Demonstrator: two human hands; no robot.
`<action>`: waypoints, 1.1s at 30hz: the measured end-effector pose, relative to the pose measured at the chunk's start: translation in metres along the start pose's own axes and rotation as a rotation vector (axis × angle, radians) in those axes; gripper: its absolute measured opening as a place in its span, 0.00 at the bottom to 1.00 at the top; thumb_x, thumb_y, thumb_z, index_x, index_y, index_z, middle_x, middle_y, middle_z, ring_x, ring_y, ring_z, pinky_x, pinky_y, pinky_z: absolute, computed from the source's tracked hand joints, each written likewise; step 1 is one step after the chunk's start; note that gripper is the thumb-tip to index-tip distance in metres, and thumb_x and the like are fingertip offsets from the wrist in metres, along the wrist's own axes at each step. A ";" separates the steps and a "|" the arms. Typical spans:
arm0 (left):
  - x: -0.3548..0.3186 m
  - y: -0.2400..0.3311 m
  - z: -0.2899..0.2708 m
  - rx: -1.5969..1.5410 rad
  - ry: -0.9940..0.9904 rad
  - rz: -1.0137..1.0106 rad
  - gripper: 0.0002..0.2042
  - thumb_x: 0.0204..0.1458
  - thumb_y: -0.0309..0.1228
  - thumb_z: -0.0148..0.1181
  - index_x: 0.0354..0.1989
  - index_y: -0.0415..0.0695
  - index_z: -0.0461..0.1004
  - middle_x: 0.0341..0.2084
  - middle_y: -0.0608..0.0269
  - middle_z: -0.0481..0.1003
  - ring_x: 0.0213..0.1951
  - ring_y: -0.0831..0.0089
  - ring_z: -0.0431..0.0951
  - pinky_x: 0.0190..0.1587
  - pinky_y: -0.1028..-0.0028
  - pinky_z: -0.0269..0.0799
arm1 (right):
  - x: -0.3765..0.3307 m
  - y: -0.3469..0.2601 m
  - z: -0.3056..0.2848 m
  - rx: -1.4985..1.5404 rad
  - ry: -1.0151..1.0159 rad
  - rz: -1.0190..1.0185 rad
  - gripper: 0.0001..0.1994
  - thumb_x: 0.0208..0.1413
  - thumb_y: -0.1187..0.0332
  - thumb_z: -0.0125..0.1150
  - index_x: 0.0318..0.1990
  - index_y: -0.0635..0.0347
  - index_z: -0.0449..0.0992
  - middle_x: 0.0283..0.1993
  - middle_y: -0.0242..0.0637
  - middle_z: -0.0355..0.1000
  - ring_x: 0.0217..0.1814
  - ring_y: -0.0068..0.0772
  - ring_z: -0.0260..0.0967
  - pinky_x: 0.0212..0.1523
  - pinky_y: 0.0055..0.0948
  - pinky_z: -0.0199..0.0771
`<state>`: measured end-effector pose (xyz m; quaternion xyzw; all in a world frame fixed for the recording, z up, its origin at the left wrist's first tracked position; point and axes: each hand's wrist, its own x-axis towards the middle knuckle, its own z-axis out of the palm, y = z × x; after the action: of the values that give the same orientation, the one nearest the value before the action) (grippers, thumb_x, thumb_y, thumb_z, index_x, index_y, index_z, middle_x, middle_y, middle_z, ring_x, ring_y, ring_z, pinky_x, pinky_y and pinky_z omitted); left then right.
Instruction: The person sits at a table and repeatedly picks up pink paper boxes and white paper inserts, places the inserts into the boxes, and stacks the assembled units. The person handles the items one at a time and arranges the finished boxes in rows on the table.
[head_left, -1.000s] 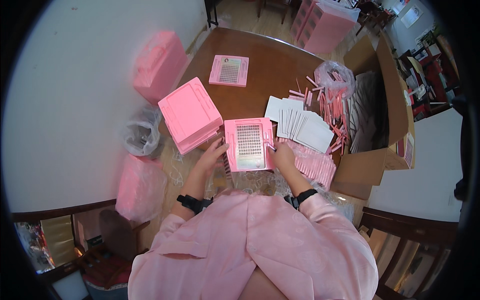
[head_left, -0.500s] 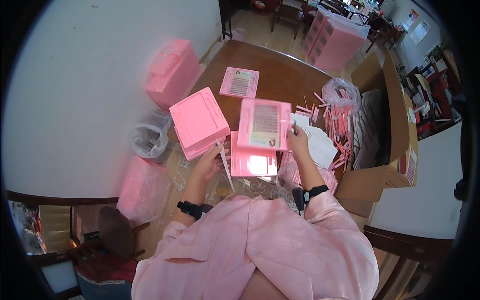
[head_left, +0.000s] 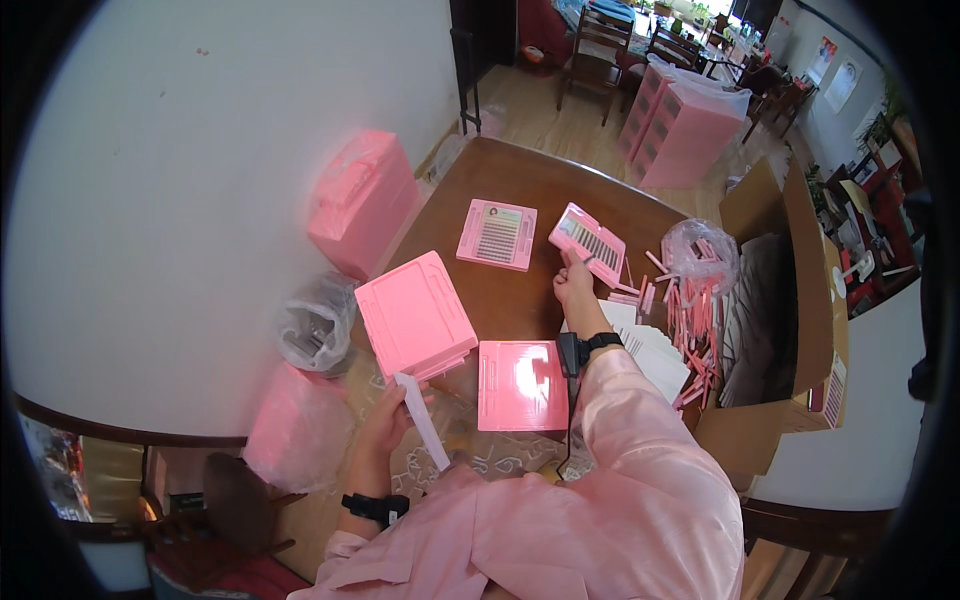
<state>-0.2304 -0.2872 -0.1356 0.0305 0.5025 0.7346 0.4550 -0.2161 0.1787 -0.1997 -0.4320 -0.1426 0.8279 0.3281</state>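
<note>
My right hand reaches across the brown table and grips the near edge of a tilted pink eyelash case, which shows rows of dark lashes. A small dark item by its fingers is too small to make out. Beside the case, to the left, a second pink eyelash case lies flat. My left hand is closed on a narrow white paper strip, just below a stack of pink cases. Between my arms lies a closed, glossy pink case.
Many pink tubes and white sheets lie on the right, by a clear plastic bag and an open cardboard box. At left are a lined bin and wrapped pink packages. Paper shreds litter the floor.
My right hand has carried the eyelash case away from me toward the far right part of the table, turning and tilting it. My left hand keeps the paper strip near the stack.
</note>
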 end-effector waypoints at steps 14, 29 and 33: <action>0.048 0.005 0.117 -0.251 -0.520 0.098 0.42 0.62 0.51 0.59 0.76 0.42 0.48 0.65 0.48 0.65 0.62 0.57 0.73 0.62 0.58 0.71 | -0.235 0.007 -0.059 -1.273 -0.746 -0.346 0.11 0.65 0.63 0.57 0.41 0.63 0.77 0.31 0.34 0.74 0.35 0.27 0.71 0.38 0.31 0.71; 0.047 -0.049 0.183 -0.188 -0.617 0.053 0.41 0.62 0.56 0.54 0.76 0.44 0.49 0.67 0.42 0.63 0.64 0.50 0.70 0.66 0.52 0.67 | -0.287 -0.043 -0.166 -1.093 -0.964 -0.091 0.10 0.63 0.64 0.58 0.36 0.60 0.78 0.27 0.32 0.72 0.30 0.21 0.69 0.33 0.29 0.69; 0.051 -0.032 0.167 -0.236 -0.438 0.168 0.42 0.60 0.59 0.53 0.76 0.50 0.49 0.68 0.36 0.60 0.66 0.41 0.67 0.66 0.45 0.66 | -0.301 -0.074 -0.223 -2.006 -1.037 -0.085 0.10 0.57 0.61 0.59 0.38 0.57 0.81 0.34 0.39 0.79 0.35 0.39 0.77 0.38 0.40 0.75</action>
<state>-0.1557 -0.1299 -0.0992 0.1770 0.2986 0.7992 0.4907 0.1194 0.0228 -0.1052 -0.0994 -0.8763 0.4070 -0.2380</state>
